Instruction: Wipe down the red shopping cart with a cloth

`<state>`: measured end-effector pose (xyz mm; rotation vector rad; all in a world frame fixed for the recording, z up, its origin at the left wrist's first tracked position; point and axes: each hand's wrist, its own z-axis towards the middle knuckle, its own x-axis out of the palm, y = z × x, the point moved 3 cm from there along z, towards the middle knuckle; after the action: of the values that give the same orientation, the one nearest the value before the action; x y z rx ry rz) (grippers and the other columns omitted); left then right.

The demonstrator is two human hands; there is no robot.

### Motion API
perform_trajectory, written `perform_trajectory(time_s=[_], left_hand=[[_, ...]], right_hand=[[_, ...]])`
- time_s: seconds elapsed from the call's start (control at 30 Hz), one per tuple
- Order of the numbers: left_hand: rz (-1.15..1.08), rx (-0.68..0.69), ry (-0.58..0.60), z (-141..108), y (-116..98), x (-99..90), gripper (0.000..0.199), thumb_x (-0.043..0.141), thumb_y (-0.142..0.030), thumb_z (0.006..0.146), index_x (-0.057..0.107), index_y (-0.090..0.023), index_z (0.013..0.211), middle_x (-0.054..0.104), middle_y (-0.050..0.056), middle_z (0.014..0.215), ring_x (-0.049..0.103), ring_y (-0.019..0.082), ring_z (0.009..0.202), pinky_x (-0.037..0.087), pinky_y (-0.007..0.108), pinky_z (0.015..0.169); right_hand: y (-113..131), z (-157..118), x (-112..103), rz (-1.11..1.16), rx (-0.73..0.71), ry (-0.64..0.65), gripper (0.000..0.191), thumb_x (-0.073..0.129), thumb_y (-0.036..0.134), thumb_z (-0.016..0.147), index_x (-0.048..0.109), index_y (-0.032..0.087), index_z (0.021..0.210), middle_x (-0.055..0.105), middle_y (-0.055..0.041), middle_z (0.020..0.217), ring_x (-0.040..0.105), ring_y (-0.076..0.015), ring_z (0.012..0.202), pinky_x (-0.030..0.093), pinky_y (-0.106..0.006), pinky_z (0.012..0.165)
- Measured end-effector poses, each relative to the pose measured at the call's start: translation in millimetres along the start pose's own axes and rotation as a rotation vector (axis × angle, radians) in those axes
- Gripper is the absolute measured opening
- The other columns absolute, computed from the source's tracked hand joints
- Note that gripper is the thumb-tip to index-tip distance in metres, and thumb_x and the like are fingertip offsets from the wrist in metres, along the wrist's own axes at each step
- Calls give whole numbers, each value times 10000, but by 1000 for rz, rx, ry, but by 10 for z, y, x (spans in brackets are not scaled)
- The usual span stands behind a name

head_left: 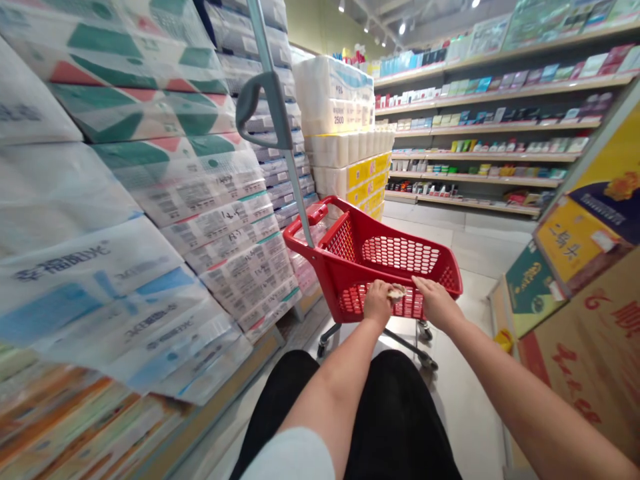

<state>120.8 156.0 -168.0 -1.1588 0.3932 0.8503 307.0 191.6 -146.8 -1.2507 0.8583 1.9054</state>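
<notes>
White and brown, the small item (pixel 397 293) is gripped by the fingers of our left hand (pixel 377 304), right beside the perforated side of the red cart (pixel 329 280), while our right hand (pixel 437 305) is open, fingers stretched towards that side, though we cannot tell whether they touch it. A loose pinch could, we judge, drop the item to the floor (pixel 477 320), and uneven pressure on the cart could roll its wheels (pixel 429 362) and nudge it into the stacked packs (pixel 225 227).
</notes>
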Motion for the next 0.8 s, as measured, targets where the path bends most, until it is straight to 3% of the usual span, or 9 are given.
perform_trajectory(time_s=[0.13, 0.27, 0.4, 0.53, 0.67, 0.8], left_hand=[[47, -9, 36, 19, -46, 89, 269, 488, -45, 820, 664, -210, 939, 567, 69, 1047, 513, 204, 1010, 440, 319, 936], [-8, 198, 9, -9, -182, 199, 210, 527, -156, 872, 676, -252, 985, 555, 39, 1133, 488, 196, 1063, 438, 310, 954], [13, 297, 53, -53, -158, 234, 195, 547, -182, 876, 683, -254, 995, 504, 33, 1310, 450, 218, 1174, 391, 348, 1033], [79, 371, 160, -11, -70, 147, 197, 562, -166, 864, 689, -268, 976, 501, 27, 1354, 475, 214, 1175, 384, 341, 1032], [101, 361, 200, 30, -1, 7, 171, 607, -150, 826, 703, -256, 920, 557, 30, 1305, 549, 193, 1073, 416, 309, 981], [94, 336, 233, -88, 105, -99, 195, 590, -125, 824, 697, -254, 924, 561, 25, 1319, 566, 184, 1073, 421, 308, 980]], right_hand=[[52, -10, -18, 38, 2, -35, 626, 434, 89, 783, 449, 62, 1408, 517, -153, 1390, 442, -276, 1283, 346, -414, 1113], [50, -19, -5, 122, -21, -45, 647, 436, 81, 760, 459, 94, 1406, 518, -131, 1391, 439, -261, 1290, 337, -414, 1124], [-1, -6, -7, 186, 8, -23, 674, 454, 66, 728, 480, 146, 1396, 526, -111, 1389, 446, -243, 1297, 339, -420, 1126], [-13, 14, -37, 206, 40, 19, 658, 464, 58, 721, 508, 122, 1374, 538, -118, 1380, 462, -233, 1293, 338, -387, 1133], [44, -4, -71, 232, 69, 28, 647, 461, 50, 732, 514, 124, 1373, 533, -108, 1389, 459, -219, 1303, 331, -359, 1138], [148, -46, -77, 239, 90, 31, 658, 455, 40, 729, 517, 161, 1373, 533, -74, 1395, 459, -201, 1306, 331, -350, 1136]])
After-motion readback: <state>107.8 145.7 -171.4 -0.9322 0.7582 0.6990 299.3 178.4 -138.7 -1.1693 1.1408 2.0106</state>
